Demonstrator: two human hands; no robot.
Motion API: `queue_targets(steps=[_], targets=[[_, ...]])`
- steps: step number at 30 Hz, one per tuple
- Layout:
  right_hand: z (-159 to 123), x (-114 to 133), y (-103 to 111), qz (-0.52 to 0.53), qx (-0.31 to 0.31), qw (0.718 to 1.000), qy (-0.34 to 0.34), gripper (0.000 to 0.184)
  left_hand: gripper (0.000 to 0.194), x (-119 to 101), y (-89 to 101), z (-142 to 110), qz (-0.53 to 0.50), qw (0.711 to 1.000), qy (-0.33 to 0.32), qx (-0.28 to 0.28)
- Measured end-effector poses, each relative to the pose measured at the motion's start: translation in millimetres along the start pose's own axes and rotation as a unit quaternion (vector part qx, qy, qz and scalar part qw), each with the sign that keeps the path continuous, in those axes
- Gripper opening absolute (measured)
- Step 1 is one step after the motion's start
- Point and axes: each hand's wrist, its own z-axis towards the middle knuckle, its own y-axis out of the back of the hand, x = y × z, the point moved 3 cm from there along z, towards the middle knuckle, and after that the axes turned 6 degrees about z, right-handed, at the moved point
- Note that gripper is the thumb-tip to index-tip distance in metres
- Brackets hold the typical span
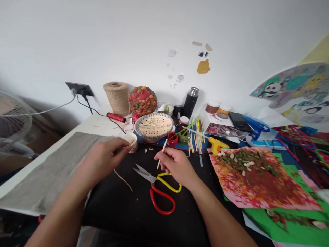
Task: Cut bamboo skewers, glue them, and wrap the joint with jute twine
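Note:
My left hand (102,158) is closed, its fingertips against a small paper cup (131,141) at the black mat's far edge. My right hand (176,165) pinches a thin wooden stick (162,153) that points up and away. Just below my right hand, scissors (157,187) with one red and one yellow handle lie on the black mat (128,206), blades towards my left hand. A short piece of twine (123,180) lies on the mat near my left wrist.
A woven basket (154,126) sits behind the cup, with small paint jars (178,137), loose sticks (195,137) and a yellow glue gun (216,144) to its right. A seed-covered picture (257,178) lies right. Twine spool (117,97), black flask (190,102) and a grey board (48,171) stand around.

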Motion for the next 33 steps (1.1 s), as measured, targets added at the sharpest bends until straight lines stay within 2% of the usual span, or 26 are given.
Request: queue_targets(steps=[4, 7, 10, 13, 16, 19, 22, 26, 30, 33], targets=[[1.0, 3.0, 1.8, 0.002, -0.002, 1.000, 0.010, 0.038, 0.035, 22.2, -23.3, 4.6, 0.040, 0.999, -0.010, 0.009], [1.5, 4.0, 3.9, 0.001, -0.010, 1.000, 0.009, 0.038, 0.034, 27.5, -26.8, 4.7, 0.031, 0.999, -0.021, -0.018], [1.5, 5.2, 5.2, -0.003, -0.018, 1.000, 0.012, 0.040, 0.032, 13.6, -19.4, -3.7, 0.010, 0.998, -0.036, -0.042], [1.3, 7.4, 7.0, 0.003, -0.030, 0.999, 0.030, 0.042, 0.027, -16.8, -15.1, -13.6, -0.042, 0.994, -0.094, -0.036], [0.6, 10.6, 12.9, 0.003, -0.064, 0.996, 0.063, 0.043, 0.025, -47.3, -24.8, -15.6, -0.060, 0.986, -0.153, 0.016], [-1.2, 14.6, 22.4, -0.046, -0.120, 0.986, 0.103, 0.044, 0.027, -66.1, -42.3, -8.8, -0.064, 0.979, -0.189, 0.044], [-2.8, 16.7, 29.1, -0.098, -0.155, 0.975, 0.127, 0.047, 0.026, -72.5, -59.5, -0.2, -0.081, 0.973, -0.208, 0.061], [-2.6, 15.2, 30.5, -0.140, -0.155, 0.969, 0.134, 0.044, 0.018, -71.6, -71.1, 3.7, -0.108, 0.968, -0.212, 0.084], [-0.8, 14.1, 28.9, -0.207, -0.141, 0.961, 0.121, 0.036, 0.019, -70.6, -66.0, 2.3, -0.143, 0.964, -0.206, 0.088], [0.1, 15.2, 28.8, -0.250, -0.142, 0.950, 0.120, 0.036, 0.018, -70.7, -54.3, 3.4, -0.169, 0.964, -0.198, 0.047]])
